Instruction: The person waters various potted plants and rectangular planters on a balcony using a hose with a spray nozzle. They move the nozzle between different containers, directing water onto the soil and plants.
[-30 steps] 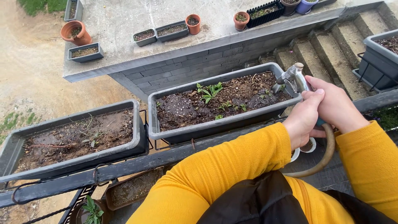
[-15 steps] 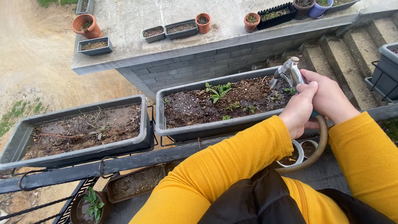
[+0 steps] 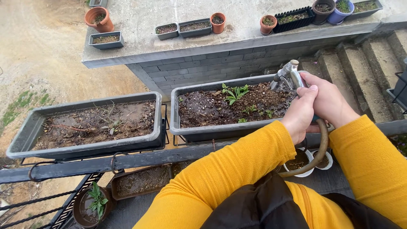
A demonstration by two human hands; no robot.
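Nearest the camera, two yellow sleeves over a dark garment; at the sleeve ends, left hand (image 3: 301, 113) and right hand (image 3: 331, 101) pressed together, fingers of both clenched around the grip of a metal hose nozzle (image 3: 289, 74); thumb of the left laid up along the nozzle's body; from under the hands, a tan hose (image 3: 320, 149) curving down and back toward the body; below that loop, two small white pots (image 3: 306, 162) of soil on the floor; lower left, a round brown pot (image 3: 91, 208) with a green plant and a brown trough (image 3: 142, 181) of wet soil. Just ahead, a dark metal railing (image 3: 135, 159) running across, bearing two grey window boxes; left planter (image 3: 87, 146) holding wet soil and dry stems; right planter (image 3: 220, 129) with dark soil and small green seedlings (image 3: 235, 94), nozzle tip poised over its far right corner. Beyond, far below, a concrete ledge (image 3: 237, 36) on grey blocks, lined with terracotta pots (image 3: 98, 19) and small grey troughs (image 3: 106, 40); to the right, concrete steps (image 3: 360, 72); to the left, bare dirt ground.
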